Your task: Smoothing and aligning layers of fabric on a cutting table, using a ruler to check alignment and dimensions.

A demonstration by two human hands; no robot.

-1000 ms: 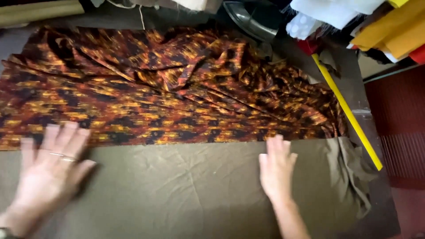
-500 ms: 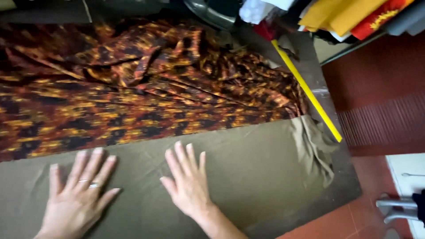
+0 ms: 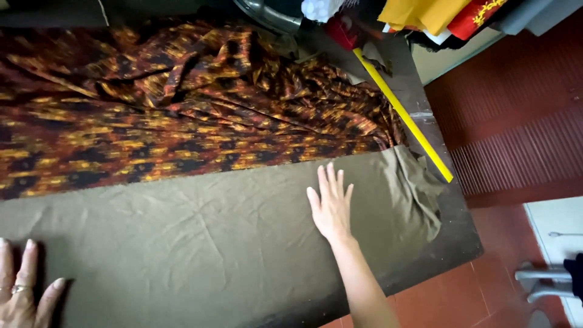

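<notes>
Olive-green cloth (image 3: 200, 237) laid flat across the dark table (image 3: 452, 243). Long axis set left to right, tilted slightly up toward the right; near edge parallel to the table's front edge. Lightly creased over the middle, bunched into loose folds at the right end, just short of the table corner.

Right hand (image 3: 331, 206) pressed palm-down on the olive-green cloth, fingers spread and pointing away from the body, toward the patterned fabric. Nothing pinched or gripped.

Left hand (image 3: 21, 291) pressed flat at the lower left edge of view, only partly visible; fingers extended and slightly apart, ring on one finger. Resting on the same cloth, well apart from the right hand.

Orange-and-brown patterned fabric (image 3: 182, 103) overlapping the far edge of the olive-green cloth, smooth along the join and rumpled in heavy folds farther back.

Yellow ruler (image 3: 404, 115) lying diagonally near the table's right side, running from upper left to lower right.

Folded yellow and red textiles (image 3: 449, 12) stacked beyond the far right corner. Red tiled floor (image 3: 516, 103) at right.
</notes>
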